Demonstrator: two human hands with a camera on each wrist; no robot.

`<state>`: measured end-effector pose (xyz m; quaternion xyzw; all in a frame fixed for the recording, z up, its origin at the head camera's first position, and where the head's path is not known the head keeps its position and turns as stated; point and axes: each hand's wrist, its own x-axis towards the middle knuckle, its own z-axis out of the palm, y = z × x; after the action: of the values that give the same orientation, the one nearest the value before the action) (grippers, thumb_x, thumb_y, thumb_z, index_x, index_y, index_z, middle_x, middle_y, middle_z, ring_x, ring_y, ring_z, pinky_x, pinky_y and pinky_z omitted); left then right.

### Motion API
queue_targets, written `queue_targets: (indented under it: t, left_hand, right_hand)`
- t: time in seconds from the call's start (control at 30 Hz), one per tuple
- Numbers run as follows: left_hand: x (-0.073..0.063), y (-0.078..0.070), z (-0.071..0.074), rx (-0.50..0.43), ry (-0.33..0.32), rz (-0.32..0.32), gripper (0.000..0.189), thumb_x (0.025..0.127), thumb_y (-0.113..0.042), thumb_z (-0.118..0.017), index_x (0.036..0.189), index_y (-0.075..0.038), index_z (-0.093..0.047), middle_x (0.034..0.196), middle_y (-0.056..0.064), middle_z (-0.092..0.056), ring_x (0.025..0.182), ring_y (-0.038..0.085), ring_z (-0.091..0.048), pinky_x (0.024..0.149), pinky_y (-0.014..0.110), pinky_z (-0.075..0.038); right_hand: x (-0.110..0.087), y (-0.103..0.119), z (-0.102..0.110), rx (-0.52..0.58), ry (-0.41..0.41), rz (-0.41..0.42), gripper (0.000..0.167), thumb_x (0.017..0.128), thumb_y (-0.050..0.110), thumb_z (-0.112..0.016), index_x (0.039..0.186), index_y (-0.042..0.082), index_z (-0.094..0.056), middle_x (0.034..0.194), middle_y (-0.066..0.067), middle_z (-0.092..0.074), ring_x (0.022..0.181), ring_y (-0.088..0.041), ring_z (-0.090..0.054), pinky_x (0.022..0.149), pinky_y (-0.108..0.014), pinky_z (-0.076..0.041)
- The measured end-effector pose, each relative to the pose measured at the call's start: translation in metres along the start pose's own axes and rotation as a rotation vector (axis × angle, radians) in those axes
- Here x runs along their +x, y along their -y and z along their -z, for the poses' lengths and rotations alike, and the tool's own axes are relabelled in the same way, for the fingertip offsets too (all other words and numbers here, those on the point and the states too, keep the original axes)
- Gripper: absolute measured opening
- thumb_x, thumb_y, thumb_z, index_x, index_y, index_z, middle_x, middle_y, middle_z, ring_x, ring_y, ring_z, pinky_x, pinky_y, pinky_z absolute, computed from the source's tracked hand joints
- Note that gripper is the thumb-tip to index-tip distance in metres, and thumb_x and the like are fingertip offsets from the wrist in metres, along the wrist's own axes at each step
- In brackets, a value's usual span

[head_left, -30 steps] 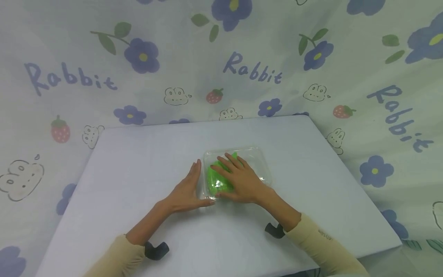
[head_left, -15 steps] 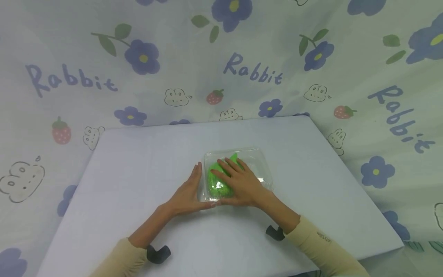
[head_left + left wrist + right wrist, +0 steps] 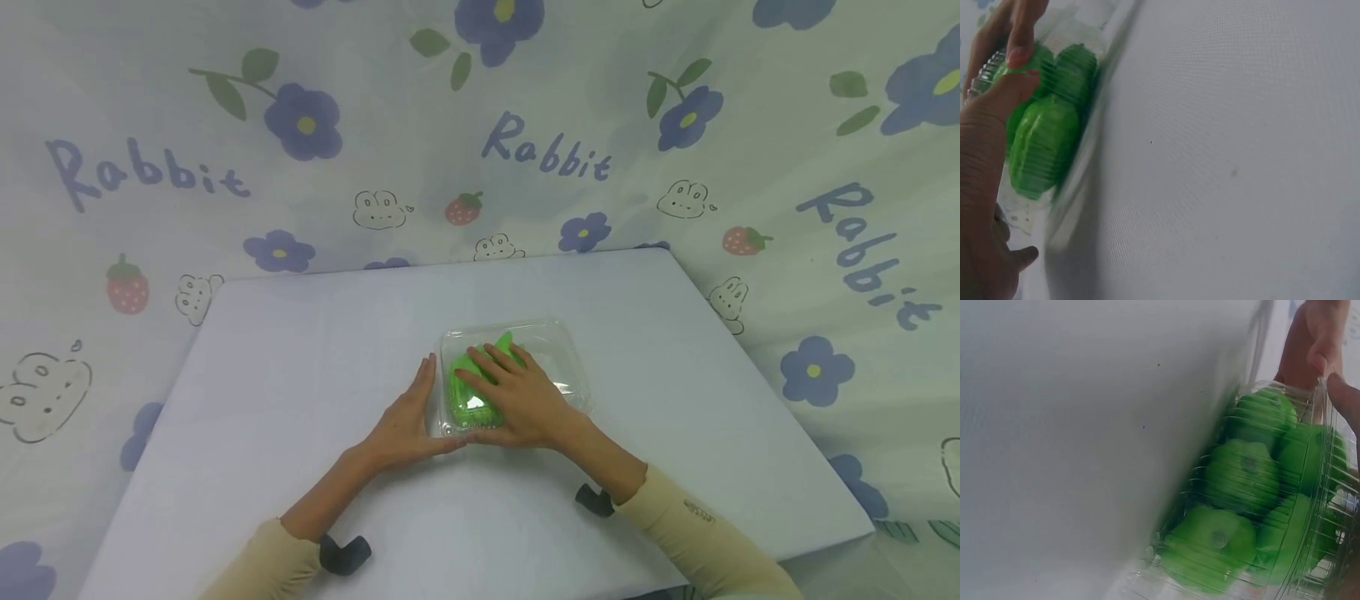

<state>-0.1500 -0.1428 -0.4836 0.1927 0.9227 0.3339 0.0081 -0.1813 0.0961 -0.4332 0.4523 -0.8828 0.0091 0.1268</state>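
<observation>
A clear plastic clamshell box sits on the white table. Through its ribbed wall, several green, lobed, pepper-like pieces show in the right wrist view. My right hand lies across the lid with spread fingers, its thumb down at the front edge. Beside the left wall, my left hand has straight fingers along the side and its thumb at the front corner, where the thumb tips nearly meet. In the left wrist view more green pieces show behind the wall. My right hand hides part of the lid.
The white table spreads around the box. A patterned cloth hangs behind it. Dark curved pieces show by both forearms, near the sleeves.
My right hand has shifted slightly towards me, and its thumb has come down to the front edge near the left thumb. The box has stayed almost in place.
</observation>
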Motion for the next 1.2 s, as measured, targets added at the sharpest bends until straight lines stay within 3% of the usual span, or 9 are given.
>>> queue_targets:
  t: [0.5,0.8,1.0,1.2]
  left_hand:
    - [0.003,0.006,-0.007,0.022,-0.069,-0.064,0.129,0.070,-0.072,-0.074,0.158,-0.006,-0.006,0.163,0.012,-0.011,0.146,0.028,-0.020,0.112,0.048,-0.030]
    - [-0.003,0.004,-0.005,0.021,-0.046,-0.032,0.133,0.069,-0.067,-0.078,0.158,-0.006,-0.001,0.163,0.012,-0.005,0.148,0.029,-0.012,0.113,0.050,-0.027]
    - [-0.007,-0.009,0.010,0.061,-0.008,-0.008,0.138,0.068,-0.063,-0.081,0.157,-0.010,0.010,0.163,0.010,0.007,0.149,0.027,-0.002,0.114,0.052,-0.024]
    - [0.009,-0.043,0.029,0.162,-0.023,-0.108,0.132,0.074,-0.069,-0.072,0.156,-0.007,0.011,0.164,0.010,0.008,0.149,0.020,0.009,0.118,0.047,-0.013]
  right_hand:
    - [-0.003,0.000,0.001,-0.006,-0.015,0.004,0.088,0.084,0.079,-0.045,0.151,0.022,-0.040,0.156,-0.012,-0.033,0.141,-0.035,-0.033,0.111,-0.060,-0.024]
    - [0.000,0.000,0.000,-0.004,-0.009,0.009,0.090,0.085,0.080,-0.042,0.153,0.023,-0.036,0.158,-0.012,-0.030,0.143,-0.035,-0.029,0.112,-0.059,-0.024]
    - [-0.001,-0.005,0.008,0.018,0.032,-0.029,0.094,0.083,0.085,-0.036,0.156,0.027,-0.028,0.160,-0.010,-0.025,0.147,-0.033,-0.019,0.115,-0.057,-0.016]
    - [-0.032,-0.023,0.015,0.073,-0.016,-0.159,0.101,0.078,0.085,-0.047,0.158,0.026,-0.025,0.162,-0.008,-0.021,0.148,-0.031,-0.013,0.115,-0.057,-0.015]
